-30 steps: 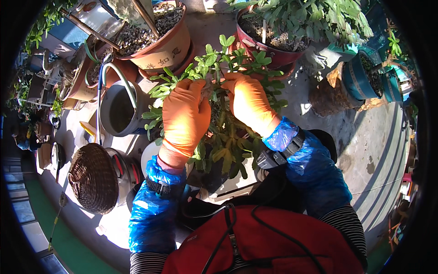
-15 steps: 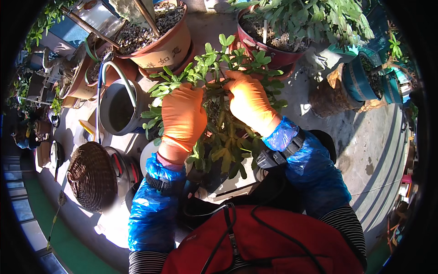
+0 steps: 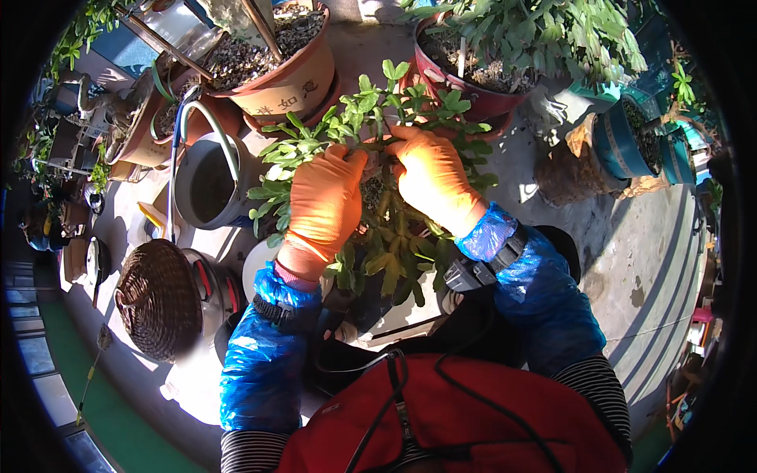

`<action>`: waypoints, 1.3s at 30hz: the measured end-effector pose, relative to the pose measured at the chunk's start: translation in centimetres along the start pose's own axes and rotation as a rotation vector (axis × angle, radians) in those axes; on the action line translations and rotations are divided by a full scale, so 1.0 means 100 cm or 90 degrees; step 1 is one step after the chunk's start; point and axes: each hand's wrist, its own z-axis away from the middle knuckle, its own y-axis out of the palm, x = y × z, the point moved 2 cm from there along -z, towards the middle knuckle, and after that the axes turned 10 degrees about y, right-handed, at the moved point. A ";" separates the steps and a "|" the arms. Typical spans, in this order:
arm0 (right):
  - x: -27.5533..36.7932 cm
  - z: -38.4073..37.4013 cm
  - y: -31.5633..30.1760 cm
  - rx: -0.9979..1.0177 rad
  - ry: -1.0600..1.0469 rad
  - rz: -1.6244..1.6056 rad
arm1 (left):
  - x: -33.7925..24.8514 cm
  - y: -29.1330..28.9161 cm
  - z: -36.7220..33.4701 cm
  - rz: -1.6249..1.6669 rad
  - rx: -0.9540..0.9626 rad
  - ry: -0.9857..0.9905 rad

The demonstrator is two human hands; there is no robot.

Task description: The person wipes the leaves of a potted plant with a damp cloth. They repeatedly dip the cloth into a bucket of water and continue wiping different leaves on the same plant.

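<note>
Left hand (image 3: 325, 201): fingertips pinched narrow, contents hidden.
Right hand (image 3: 434, 177): fingers curled narrow too; what they grip, I can't tell.
Leafy plant (image 3: 390, 264): right there, below and around the fingers!
Handwork: looks underway, both hands in; done and remaining parts can't be told apart.
Concrete floor (image 3: 623, 236): sunlit, shadow-striped, right of the fingers.
Grey bucket (image 3: 246, 177): left of the fingers.
Red pot (image 3: 473, 98): beyond them.

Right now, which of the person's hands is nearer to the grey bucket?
Left. The left hand, at the plant, is right of the bucket; the right hand is farther right, also at the plant.
</note>
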 end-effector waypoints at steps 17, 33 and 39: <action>0.020 -0.006 -0.006 0.094 -0.018 -0.014 | 0.008 -0.017 0.012 0.111 -0.055 -0.022; 0.024 0.007 -0.014 0.155 -0.111 0.043 | -0.001 -0.023 0.019 0.019 0.050 0.003; 0.020 0.011 -0.014 0.178 -0.127 0.122 | -0.017 -0.031 0.036 0.112 0.064 0.042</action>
